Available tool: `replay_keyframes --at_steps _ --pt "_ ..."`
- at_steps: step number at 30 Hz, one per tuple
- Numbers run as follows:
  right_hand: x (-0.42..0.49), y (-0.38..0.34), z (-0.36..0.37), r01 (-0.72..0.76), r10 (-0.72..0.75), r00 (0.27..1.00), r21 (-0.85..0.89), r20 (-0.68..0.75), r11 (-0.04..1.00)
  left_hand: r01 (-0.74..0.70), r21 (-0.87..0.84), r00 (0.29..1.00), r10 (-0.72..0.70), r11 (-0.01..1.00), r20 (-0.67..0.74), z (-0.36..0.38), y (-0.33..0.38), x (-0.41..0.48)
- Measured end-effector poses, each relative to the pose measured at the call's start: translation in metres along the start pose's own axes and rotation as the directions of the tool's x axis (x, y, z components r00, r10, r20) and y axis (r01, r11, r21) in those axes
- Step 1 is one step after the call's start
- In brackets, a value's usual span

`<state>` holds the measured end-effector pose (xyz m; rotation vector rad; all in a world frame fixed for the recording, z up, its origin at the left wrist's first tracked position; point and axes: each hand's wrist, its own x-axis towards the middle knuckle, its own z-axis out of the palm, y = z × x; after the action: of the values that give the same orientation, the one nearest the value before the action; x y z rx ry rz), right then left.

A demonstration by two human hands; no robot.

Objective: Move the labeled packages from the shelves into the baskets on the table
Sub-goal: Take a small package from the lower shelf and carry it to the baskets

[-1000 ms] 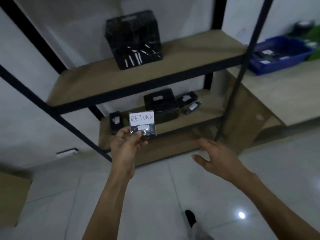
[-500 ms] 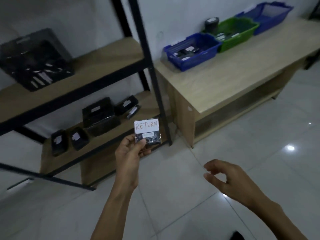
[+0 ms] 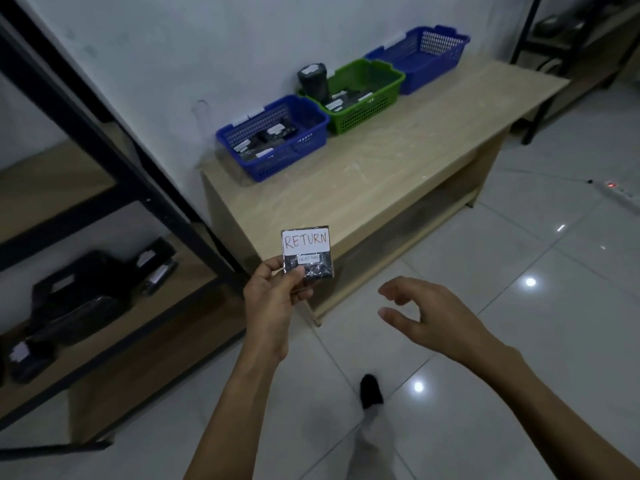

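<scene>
My left hand (image 3: 273, 299) pinches a small black package (image 3: 308, 252) by its lower left corner; its white label reads RETURN. It is held upright in front of the wooden table (image 3: 388, 181). My right hand (image 3: 433, 315) hovers over the floor with loosely curled fingers and holds nothing. Against the wall on the table stand three baskets: a near blue basket (image 3: 298, 147) with several packages, a green basket (image 3: 370, 109) with packages and a black roll, and a far blue basket (image 3: 433, 64). More black packages (image 3: 79, 296) lie on the lower shelf at left.
The black-framed shelf unit (image 3: 114, 168) stands at left, close to the table's end. White tiled floor (image 3: 519, 271) spreads to the right. A power strip (image 3: 620, 192) lies on the floor at far right, and another rack (image 3: 554, 46) stands behind the table. My foot (image 3: 370, 389) is below.
The view has swung right from the shelves to the table and baskets. My left hand keeps holding the RETURN package; my right hand stays low with its fingers more curled.
</scene>
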<state>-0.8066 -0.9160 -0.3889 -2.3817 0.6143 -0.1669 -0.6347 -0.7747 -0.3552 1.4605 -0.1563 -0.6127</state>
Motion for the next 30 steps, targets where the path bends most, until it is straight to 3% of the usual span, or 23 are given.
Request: replay_keyframes --at_steps 14,20,30 --pt "0.186 0.143 -0.12 0.007 -0.004 0.999 -0.079 0.032 0.997 0.076 0.038 0.995 -0.074 0.996 -0.068 0.174 0.007 0.195" --pt "0.267 0.205 -0.167 0.007 -0.006 0.999 -0.002 0.048 1.0 0.088 0.027 0.992 -0.085 0.996 -0.094 0.252 0.015 0.263" --pt "0.421 0.312 -0.251 0.158 -0.158 0.977 0.014 0.146 0.987 0.091 -0.029 0.962 -0.095 0.995 -0.258 0.383 0.014 0.375"
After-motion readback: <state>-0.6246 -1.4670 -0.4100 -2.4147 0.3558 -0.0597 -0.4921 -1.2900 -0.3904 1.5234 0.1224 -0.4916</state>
